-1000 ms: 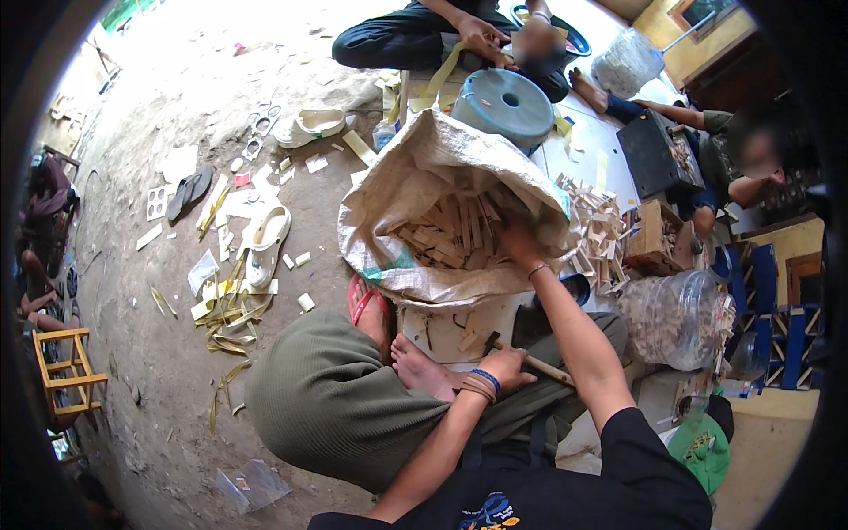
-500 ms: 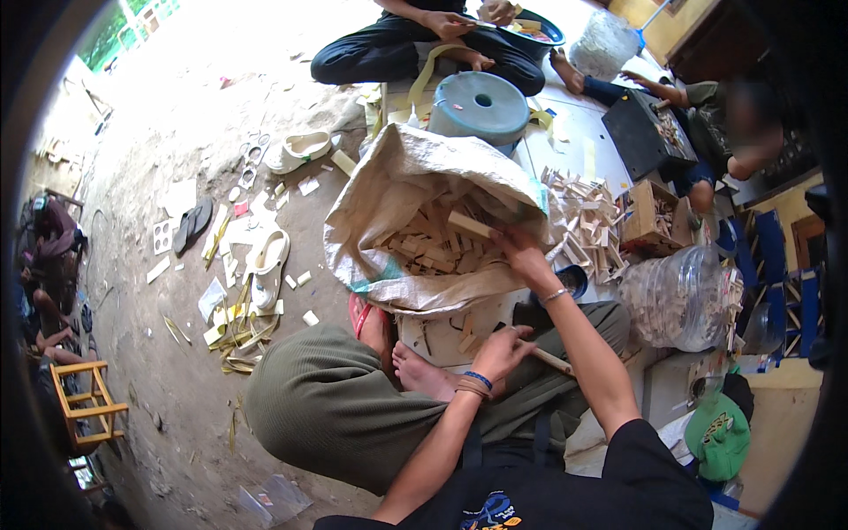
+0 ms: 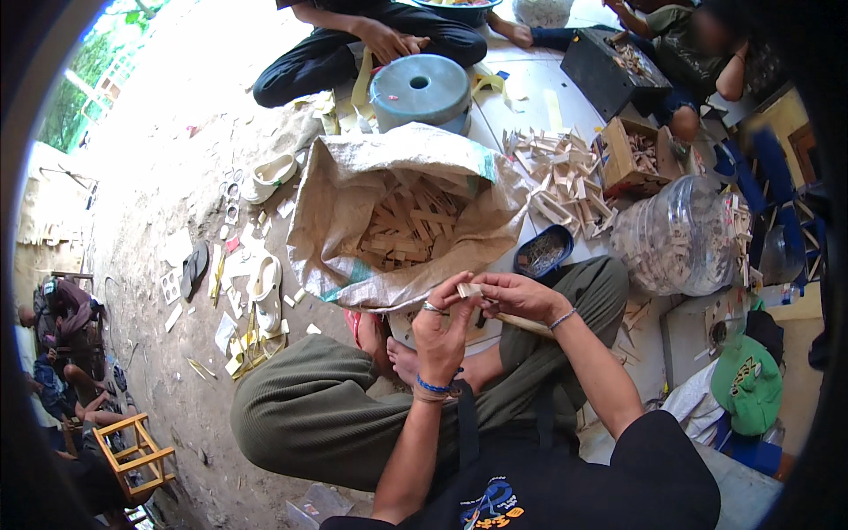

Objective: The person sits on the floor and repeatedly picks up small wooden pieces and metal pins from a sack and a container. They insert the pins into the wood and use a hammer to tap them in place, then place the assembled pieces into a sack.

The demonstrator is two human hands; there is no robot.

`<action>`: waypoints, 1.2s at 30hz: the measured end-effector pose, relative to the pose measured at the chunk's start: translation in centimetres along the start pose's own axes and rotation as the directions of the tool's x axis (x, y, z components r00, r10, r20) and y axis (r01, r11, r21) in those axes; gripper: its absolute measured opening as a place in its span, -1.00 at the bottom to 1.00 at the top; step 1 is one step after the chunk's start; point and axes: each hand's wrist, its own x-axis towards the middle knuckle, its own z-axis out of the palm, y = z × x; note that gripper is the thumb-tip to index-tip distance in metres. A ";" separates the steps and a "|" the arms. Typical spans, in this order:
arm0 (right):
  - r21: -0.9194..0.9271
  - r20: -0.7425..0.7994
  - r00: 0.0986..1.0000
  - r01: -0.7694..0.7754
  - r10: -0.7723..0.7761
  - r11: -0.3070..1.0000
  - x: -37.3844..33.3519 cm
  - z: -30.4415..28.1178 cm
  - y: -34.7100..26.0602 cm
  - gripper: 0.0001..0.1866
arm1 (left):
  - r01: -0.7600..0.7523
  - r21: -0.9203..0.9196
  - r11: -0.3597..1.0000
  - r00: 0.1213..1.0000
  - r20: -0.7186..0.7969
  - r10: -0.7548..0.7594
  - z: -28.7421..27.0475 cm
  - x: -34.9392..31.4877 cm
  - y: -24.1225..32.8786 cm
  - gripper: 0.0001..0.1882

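Observation:
In front of my lap, my left hand [image 3: 440,331] and my right hand [image 3: 523,299] meet, fingertips pinched on a small pale wooden piece [image 3: 468,290]. Under my right hand a wooden stick [image 3: 523,324] lies across my lap; its far end is hidden. Just beyond my hands stands a white woven sack [image 3: 331,208], its mouth wide and many wooden pieces [image 3: 411,228] inside. Right of the sack, close to my right knee, sits a blue oval dish [image 3: 566,238] of small thin metal-looking bits.
Loose wood pieces [image 3: 565,177] are heaped beside a wooden box [image 3: 614,157]. A clear plastic container [image 3: 676,234] lies at right, near a green cap [image 3: 746,386]. Beyond the sack stands a round grey-blue stool [image 3: 420,88]; two people sit farther off. Pale shoes [image 3: 265,283] lie left.
My right hand has come back from the sack with a wooden piece. My left hand has left the stick and risen to meet it. The view has shifted.

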 end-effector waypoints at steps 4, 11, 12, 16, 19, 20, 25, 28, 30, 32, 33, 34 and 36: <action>-0.344 -0.151 0.972 -0.221 0.179 0.912 2.0 -1.2 1.4 -0.50 | 0.056 -0.122 0.991 0.960 -0.265 -0.087 -1.8 0.8 -1.0 -0.62; -0.856 -0.221 0.965 -0.121 -0.145 0.502 12.3 -4.2 3.6 -0.50 | 0.078 0.034 0.996 0.951 -0.304 -0.064 -3.6 0.4 -3.7 -0.61; -0.898 -0.204 0.944 -0.075 -0.260 0.434 13.8 -4.6 3.5 -0.50 | 0.084 0.098 0.992 0.959 -0.277 -0.054 -3.6 0.3 -4.2 -0.61; -0.909 -0.164 0.891 0.031 -0.423 0.417 15.9 -4.9 3.3 -0.49 | 0.176 0.089 0.980 0.954 -0.262 -0.147 -3.9 0.1 -6.2 -0.65; -0.940 -0.138 0.847 0.052 -0.513 0.338 13.9 -4.2 4.0 -0.54 | 0.289 0.135 0.948 0.908 -0.353 -0.227 -4.0 0.3 -8.1 -0.66; -0.947 -0.173 0.840 0.000 -0.514 0.320 12.4 -3.8 4.7 -0.55 | 0.290 0.173 0.941 0.900 -0.384 -0.206 -3.9 0.2 -8.7 -0.66; -0.931 -0.364 0.871 -0.338 -0.331 0.135 7.5 -2.0 7.7 -0.55 | 0.233 0.124 0.965 0.911 -0.375 -0.172 -3.3 0.7 -11.2 -0.66; -0.919 -0.358 0.821 -0.395 -0.444 0.009 7.2 -0.8 10.0 -0.52 | 0.272 0.225 0.935 0.921 -0.343 -0.186 -3.2 0.5 -11.4 -0.66; -0.904 -0.353 0.783 -0.426 -0.512 -0.029 7.8 -0.2 10.9 -0.48 | 0.290 0.268 0.919 0.919 -0.345 -0.189 -3.1 0.2 -11.2 -0.68; -0.905 -0.409 0.764 -0.409 -0.500 0.116 8.0 -0.2 10.6 -0.46 | 0.322 0.248 0.914 0.903 -0.370 -0.217 -3.0 0.2 -11.2 -0.70; -0.888 -0.457 0.769 -0.368 -0.446 0.275 7.7 -0.4 10.0 -0.46 | 0.300 0.319 0.899 0.911 -0.375 -0.171 -2.9 0.2 -11.1 -0.71; -0.831 -0.520 0.771 -0.356 -0.368 0.427 7.3 -0.4 9.3 -0.46 | 0.294 0.361 0.885 0.912 -0.382 -0.147 -2.8 0.3 -11.0 -0.72; -0.736 -0.432 0.845 -0.129 -0.314 0.664 5.8 -0.3 7.4 -0.51 | 0.393 0.347 0.852 0.895 -0.355 -0.269 -2.8 0.3 -10.7 -0.76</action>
